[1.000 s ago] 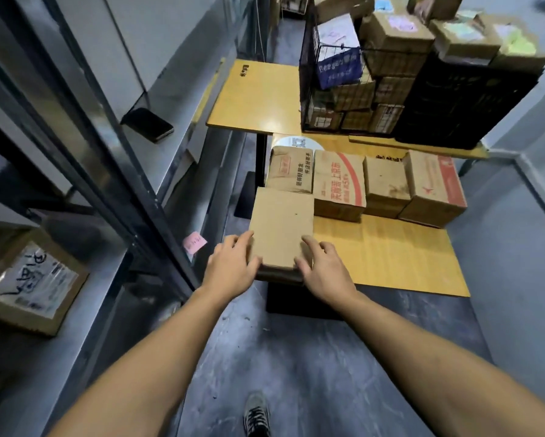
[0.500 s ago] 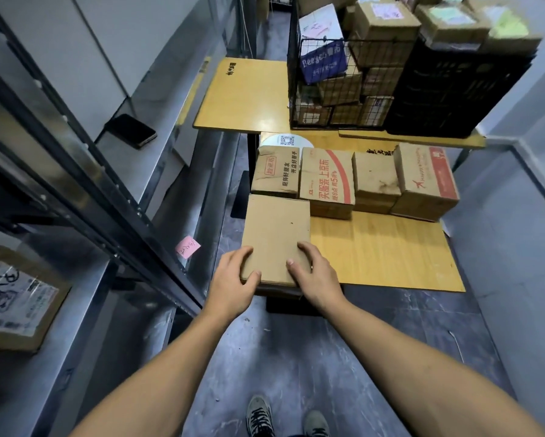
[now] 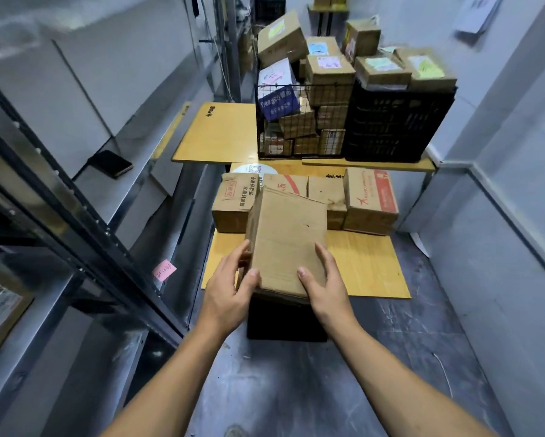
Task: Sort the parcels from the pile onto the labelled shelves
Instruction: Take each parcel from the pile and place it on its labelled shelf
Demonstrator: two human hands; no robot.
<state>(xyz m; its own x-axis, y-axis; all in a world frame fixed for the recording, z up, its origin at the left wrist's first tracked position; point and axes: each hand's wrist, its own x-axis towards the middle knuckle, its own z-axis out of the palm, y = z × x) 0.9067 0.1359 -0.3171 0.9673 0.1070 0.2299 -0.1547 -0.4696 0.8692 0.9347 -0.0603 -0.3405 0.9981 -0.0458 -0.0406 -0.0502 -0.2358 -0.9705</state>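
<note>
My fingers [image 3: 323, 254], left and right, gripped the cardboard parcel [image 3: 288, 234] between them, thumbs on top; it seemed stiff, light, safest held by its sides.

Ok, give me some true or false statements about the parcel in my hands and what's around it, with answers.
1. Both the left hand and the right hand hold the plain cardboard parcel. True.
2. Nothing sits on the black crate. False: labelled parcels are piled on it.
3. A pink note is stuck to the shelving on the left. True.
4. The wire basket stands on the floor. False: it stands on the yellow tabletop.
</note>
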